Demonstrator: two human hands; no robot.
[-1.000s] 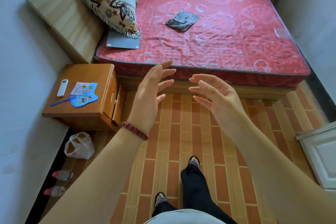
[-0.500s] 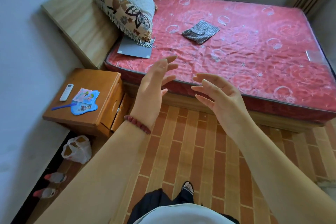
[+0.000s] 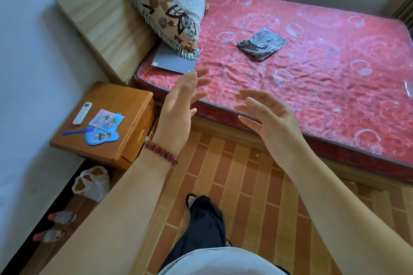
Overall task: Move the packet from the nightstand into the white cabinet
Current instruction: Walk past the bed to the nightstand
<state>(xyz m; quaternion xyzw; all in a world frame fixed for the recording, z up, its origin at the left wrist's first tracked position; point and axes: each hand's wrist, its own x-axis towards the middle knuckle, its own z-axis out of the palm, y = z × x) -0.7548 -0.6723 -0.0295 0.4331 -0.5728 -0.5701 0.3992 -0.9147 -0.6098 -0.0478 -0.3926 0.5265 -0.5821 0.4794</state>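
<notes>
Standing by the bed, I got a decent look at the whole setup, so going left to right. Down by the wall a white plastic bag (image 3: 91,183) sat on the floor, with a pair of grey and orange socks (image 3: 55,225) lying nearer the corner. Above that was the wooden nightstand (image 3: 131,105), and on top of it a white remote (image 3: 82,113), a blue fan-shaped thing with a handle (image 3: 98,136), and the packet (image 3: 105,119), a small colourful one lying flat and partly over the blue thing. Nobody was touching it.

Next over, the person's left hand (image 3: 176,116) was up in the air just right of the nightstand, fingers spread and loose, holding nothing, with a red bead bracelet (image 3: 161,151) on the wrist. The right hand (image 3: 271,118) hung beside it, also spread out and empty, palms sort of facing each other with a gap between.

Behind the hands was the red mattress (image 3: 312,78). A fringed floral pillow (image 3: 172,11) leaned against the wooden headboard (image 3: 107,24), a flat grey board or laptop (image 3: 173,62) poked out from under the pillow, and a folded striped cloth (image 3: 262,44) lay out in the middle. Below the hands, one dark trouser leg and a sandalled foot (image 3: 192,199) stood on the brick-pattern floor (image 3: 245,185).
</notes>
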